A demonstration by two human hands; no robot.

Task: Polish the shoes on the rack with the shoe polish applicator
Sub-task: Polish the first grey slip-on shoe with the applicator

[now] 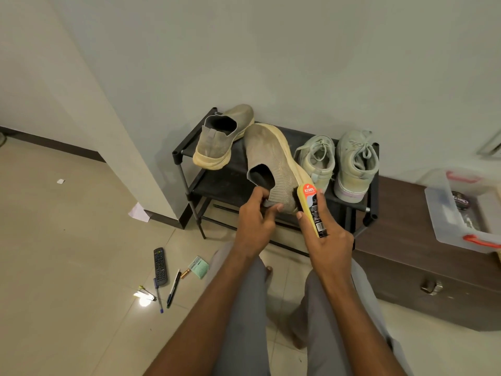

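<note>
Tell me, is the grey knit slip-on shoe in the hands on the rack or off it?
Off. The left hand holds the grey knit slip-on shoe by its heel, lifted above the black metal rack.

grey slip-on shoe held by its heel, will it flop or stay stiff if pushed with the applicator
The grey slip-on shoe has a knit upper that would likely dent under the Kiwi polish applicator. Its thick cream sole probably keeps its shape. The left hand pinching only the heel may let it swing.
</note>
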